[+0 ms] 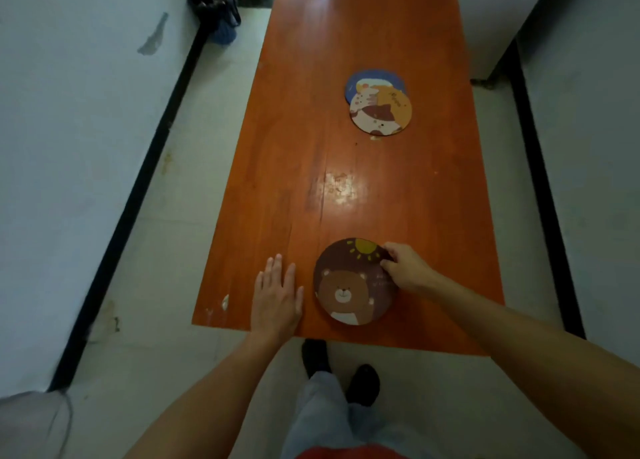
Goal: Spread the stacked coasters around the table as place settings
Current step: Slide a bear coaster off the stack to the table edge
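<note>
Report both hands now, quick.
Left hand: open, flat on the orange wooden table.
Right hand: pinching the round brown bear coaster at its edge.

Right hand on bear coaster, left hand flat.

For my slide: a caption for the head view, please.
Right hand places bear coaster; left hand rests flat.

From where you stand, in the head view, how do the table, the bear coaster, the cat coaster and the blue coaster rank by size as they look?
1. Table, by far the largest.
2. Bear coaster.
3. Cat coaster.
4. Blue coaster, partly hidden under the cat one.
The bear coaster lies nearest the camera, so all three coasters may really match.
</note>
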Action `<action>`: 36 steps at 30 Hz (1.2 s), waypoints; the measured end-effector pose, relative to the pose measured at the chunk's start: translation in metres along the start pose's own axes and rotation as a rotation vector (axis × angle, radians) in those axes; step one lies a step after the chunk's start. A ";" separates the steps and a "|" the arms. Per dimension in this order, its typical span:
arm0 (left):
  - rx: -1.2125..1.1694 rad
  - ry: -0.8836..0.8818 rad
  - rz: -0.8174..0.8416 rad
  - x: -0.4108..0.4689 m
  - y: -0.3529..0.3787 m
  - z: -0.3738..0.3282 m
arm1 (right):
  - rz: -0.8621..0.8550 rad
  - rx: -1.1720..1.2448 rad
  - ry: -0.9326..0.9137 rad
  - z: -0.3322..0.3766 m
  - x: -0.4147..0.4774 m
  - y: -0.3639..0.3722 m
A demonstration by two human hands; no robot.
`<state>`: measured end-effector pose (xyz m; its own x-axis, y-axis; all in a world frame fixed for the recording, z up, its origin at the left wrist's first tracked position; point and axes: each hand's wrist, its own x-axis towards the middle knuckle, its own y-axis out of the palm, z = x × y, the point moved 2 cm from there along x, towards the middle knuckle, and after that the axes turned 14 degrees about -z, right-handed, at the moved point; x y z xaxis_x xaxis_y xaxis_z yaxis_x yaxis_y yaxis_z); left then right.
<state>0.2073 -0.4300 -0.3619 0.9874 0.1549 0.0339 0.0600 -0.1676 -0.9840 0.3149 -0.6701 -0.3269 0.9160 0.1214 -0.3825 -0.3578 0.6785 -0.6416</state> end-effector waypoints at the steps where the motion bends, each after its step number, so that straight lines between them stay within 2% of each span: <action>1: 0.002 0.010 -0.013 -0.002 0.002 0.000 | 0.004 -0.020 -0.004 -0.002 -0.003 0.005; 10: -0.026 0.046 -0.044 0.005 0.024 -0.001 | -0.083 -0.197 -0.060 -0.019 -0.016 0.022; 17: -0.012 0.060 -0.082 0.002 0.035 0.004 | -0.206 -0.430 -0.250 -0.030 -0.030 0.033; 27: 0.004 0.066 -0.115 0.002 0.037 0.005 | -0.174 -0.553 -0.378 -0.031 -0.031 0.039; 32: 0.023 0.067 -0.085 0.003 0.033 0.003 | -0.180 -0.651 -0.327 -0.028 -0.021 0.028; 36: 0.066 0.093 0.036 0.004 0.019 0.004 | -0.205 -0.668 -0.297 -0.010 -0.021 0.017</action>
<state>0.2120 -0.4291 -0.3813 0.9982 0.0581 0.0117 0.0178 -0.1062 -0.9942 0.2877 -0.6680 -0.3365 0.9526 0.2944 -0.0771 -0.1220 0.1372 -0.9830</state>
